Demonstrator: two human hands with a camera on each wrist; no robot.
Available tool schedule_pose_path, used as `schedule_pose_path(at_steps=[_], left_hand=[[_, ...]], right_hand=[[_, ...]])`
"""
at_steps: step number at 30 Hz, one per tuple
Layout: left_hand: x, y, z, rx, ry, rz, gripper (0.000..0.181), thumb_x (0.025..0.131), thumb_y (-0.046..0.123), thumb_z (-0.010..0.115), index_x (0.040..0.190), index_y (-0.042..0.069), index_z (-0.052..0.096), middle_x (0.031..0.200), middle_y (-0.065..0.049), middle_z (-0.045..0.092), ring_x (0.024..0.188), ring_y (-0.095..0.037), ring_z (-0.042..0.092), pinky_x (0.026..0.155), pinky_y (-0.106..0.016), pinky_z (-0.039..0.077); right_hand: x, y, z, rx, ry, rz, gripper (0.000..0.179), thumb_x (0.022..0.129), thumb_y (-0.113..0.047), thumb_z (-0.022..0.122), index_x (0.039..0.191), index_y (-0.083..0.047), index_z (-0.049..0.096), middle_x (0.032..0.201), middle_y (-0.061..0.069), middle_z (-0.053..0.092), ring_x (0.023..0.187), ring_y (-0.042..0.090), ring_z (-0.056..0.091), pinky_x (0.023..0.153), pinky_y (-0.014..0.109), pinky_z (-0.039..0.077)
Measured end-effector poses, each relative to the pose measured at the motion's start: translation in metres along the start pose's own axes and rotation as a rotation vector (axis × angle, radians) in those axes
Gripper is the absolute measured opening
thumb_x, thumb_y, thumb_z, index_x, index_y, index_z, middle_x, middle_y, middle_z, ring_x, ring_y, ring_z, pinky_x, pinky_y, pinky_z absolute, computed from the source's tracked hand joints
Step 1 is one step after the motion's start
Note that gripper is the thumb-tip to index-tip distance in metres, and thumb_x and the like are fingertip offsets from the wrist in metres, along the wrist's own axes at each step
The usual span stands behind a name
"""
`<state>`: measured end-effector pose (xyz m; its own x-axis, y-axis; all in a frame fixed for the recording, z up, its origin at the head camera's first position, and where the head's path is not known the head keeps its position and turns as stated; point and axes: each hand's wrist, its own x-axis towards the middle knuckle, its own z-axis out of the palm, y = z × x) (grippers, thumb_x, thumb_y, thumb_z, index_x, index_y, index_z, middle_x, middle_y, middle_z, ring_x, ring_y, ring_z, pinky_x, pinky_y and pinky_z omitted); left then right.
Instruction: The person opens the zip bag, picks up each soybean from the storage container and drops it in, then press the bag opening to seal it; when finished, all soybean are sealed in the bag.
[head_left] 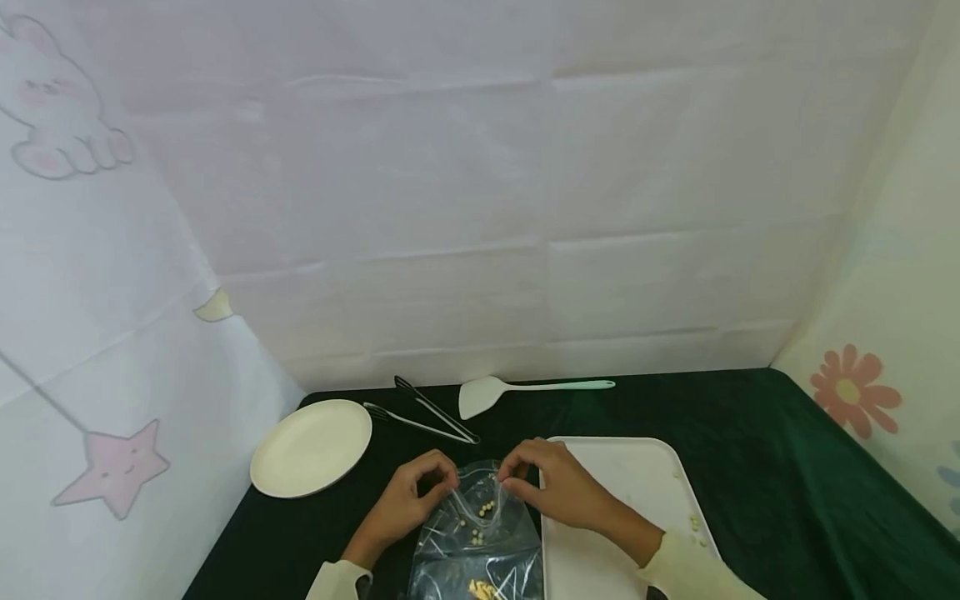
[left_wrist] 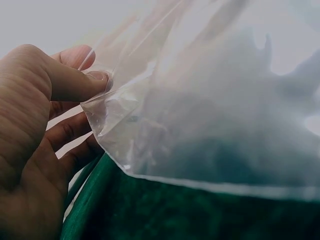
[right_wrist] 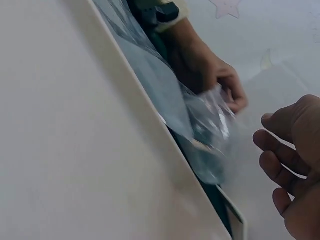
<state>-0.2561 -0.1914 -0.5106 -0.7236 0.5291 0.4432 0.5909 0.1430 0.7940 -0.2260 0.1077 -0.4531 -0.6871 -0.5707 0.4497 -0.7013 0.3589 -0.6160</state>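
Note:
A clear plastic bag lies on the dark green cloth, holding small round pale-yellow pieces and a clump of yellow pieces lower down. My left hand pinches the left edge of its mouth between thumb and finger; the left wrist view shows the pinched film of the bag close up. On the right side of the mouth, my right hand has bent fingers at the film. The right wrist view shows a small gap between thumb and forefinger of the right hand, so its hold is unclear.
A white tray stands just right of the bag, with a few small pieces along its right side. Behind lie metal tongs with dark tips and a pale spatula. An oval cream plate is at left.

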Motion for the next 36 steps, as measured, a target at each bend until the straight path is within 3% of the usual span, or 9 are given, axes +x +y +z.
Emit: schedule_pose_path(at_steps=[5,9,18,25,36], left_hand=[[0.000,0.001,0.000,0.005,0.001,0.007,0.011,0.096,0.002,0.065,0.101,0.011,0.065,0.103,-0.004,0.063,0.091,-0.022,0.061,0.076,-0.034,0.052],[0.000,0.002,-0.001,0.009,0.002,0.008,0.010,0.095,0.001,0.066,0.101,0.009,0.065,0.103,-0.005,0.064,0.090,-0.022,0.061,0.076,-0.035,0.052],[0.000,0.001,-0.001,-0.002,-0.001,-0.026,0.007,0.096,0.005,0.066,0.102,0.010,0.065,0.104,-0.004,0.063,0.090,-0.022,0.062,0.075,-0.034,0.052],[0.000,0.001,-0.001,-0.006,-0.002,-0.033,0.007,0.097,0.007,0.065,0.102,0.011,0.065,0.104,-0.004,0.064,0.090,-0.022,0.062,0.074,-0.035,0.052],[-0.001,0.001,0.000,-0.008,-0.005,-0.026,0.006,0.097,0.006,0.065,0.102,0.009,0.064,0.103,-0.005,0.064,0.090,-0.022,0.061,0.075,-0.034,0.052]], right_hand=[[-0.024,0.002,-0.042,-0.143,0.031,0.086,0.015,0.093,-0.024,0.073,0.103,-0.033,0.067,0.100,-0.022,0.062,0.093,0.011,0.057,0.083,0.040,0.038],[-0.047,0.009,-0.074,-0.243,0.028,0.135,0.018,0.092,-0.020,0.075,0.102,-0.032,0.067,0.098,-0.023,0.061,0.093,0.009,0.056,0.083,0.041,0.038],[-0.098,0.053,-0.131,-0.529,0.046,0.191,0.028,0.083,-0.011,0.082,0.097,-0.032,0.069,0.095,-0.024,0.061,0.088,0.010,0.054,0.081,0.046,0.034],[-0.117,0.073,-0.142,-0.631,-0.042,0.279,0.026,0.080,-0.012,0.084,0.089,-0.031,0.068,0.087,-0.021,0.060,0.084,0.009,0.050,0.082,0.051,0.035],[-0.115,0.081,-0.135,-0.679,-0.064,0.268,0.025,0.083,-0.013,0.083,0.085,-0.031,0.065,0.083,-0.021,0.055,0.079,0.004,0.045,0.076,0.043,0.038]])
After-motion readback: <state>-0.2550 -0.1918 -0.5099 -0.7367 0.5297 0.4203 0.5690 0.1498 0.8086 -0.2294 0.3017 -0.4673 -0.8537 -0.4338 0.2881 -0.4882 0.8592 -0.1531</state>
